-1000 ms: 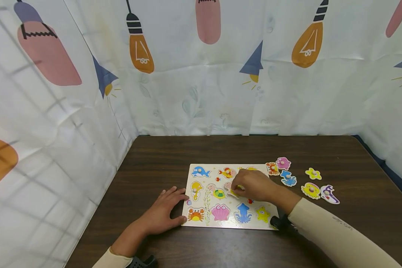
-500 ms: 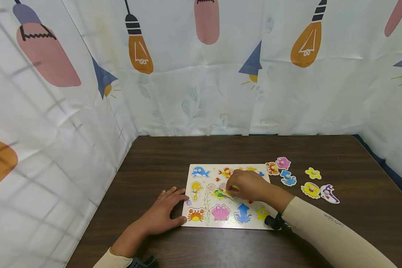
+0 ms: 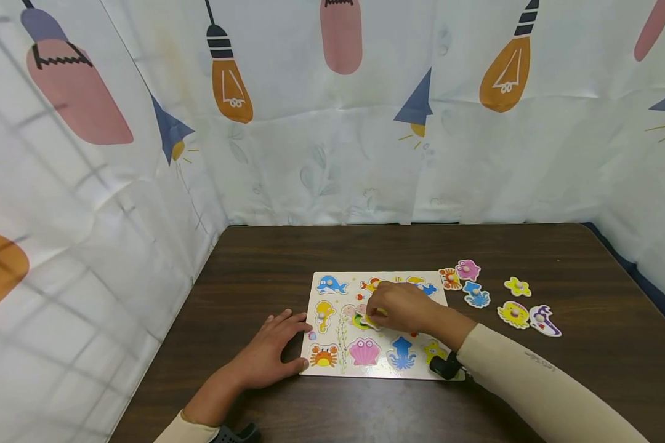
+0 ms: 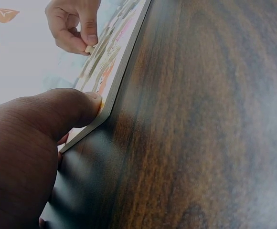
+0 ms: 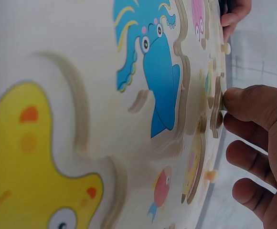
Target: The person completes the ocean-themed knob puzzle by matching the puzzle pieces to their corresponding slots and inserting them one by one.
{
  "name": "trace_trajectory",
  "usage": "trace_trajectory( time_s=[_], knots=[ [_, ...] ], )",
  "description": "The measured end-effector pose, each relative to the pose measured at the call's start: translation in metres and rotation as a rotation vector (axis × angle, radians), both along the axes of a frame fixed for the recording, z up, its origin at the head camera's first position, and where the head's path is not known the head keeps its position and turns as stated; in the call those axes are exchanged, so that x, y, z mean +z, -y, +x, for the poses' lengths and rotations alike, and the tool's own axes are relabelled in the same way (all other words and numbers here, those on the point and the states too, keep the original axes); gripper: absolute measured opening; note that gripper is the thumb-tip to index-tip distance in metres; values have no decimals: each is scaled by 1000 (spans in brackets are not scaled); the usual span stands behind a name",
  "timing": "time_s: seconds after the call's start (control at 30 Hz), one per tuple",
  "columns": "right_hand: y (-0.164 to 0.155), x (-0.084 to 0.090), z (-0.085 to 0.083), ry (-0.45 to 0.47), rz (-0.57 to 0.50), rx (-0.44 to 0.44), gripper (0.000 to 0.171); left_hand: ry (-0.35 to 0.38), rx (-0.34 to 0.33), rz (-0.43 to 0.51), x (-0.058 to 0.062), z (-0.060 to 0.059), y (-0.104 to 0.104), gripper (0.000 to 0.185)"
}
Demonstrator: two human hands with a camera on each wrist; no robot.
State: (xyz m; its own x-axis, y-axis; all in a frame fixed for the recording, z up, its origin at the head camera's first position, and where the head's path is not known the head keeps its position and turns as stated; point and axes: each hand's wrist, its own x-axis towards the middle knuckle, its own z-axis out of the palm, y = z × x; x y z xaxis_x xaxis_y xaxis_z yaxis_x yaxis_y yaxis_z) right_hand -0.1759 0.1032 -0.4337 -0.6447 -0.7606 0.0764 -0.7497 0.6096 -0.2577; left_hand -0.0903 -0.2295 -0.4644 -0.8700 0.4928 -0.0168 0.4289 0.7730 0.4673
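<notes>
On the dark wooden table (image 3: 266, 258) lies our sea-animal peg puzzle board (image 3: 338, 335), and over its middle our right hand (image 3: 401, 306) curls its fingers round a small puzzle piece (image 3: 364, 319), pinching it just above the board beside the seahorse (image 3: 324, 312). Our left hand (image 3: 271, 351) lies flat with relaxed fingers, thumb pressed against the board's near-left corner. To the right of the board, well apart from both hands, six loose pieces rest on the table, among them a pink one (image 3: 468, 269) and a yellow one (image 3: 513, 314).
</notes>
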Motion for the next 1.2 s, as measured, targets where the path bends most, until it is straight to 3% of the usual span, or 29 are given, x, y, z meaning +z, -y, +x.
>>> trace_trajectory(
  time_s=[1.2],
  knots=[
    [29,-6,-7,-1,36,40,5,0,3,-3,1,-1,-1,58]
  ],
)
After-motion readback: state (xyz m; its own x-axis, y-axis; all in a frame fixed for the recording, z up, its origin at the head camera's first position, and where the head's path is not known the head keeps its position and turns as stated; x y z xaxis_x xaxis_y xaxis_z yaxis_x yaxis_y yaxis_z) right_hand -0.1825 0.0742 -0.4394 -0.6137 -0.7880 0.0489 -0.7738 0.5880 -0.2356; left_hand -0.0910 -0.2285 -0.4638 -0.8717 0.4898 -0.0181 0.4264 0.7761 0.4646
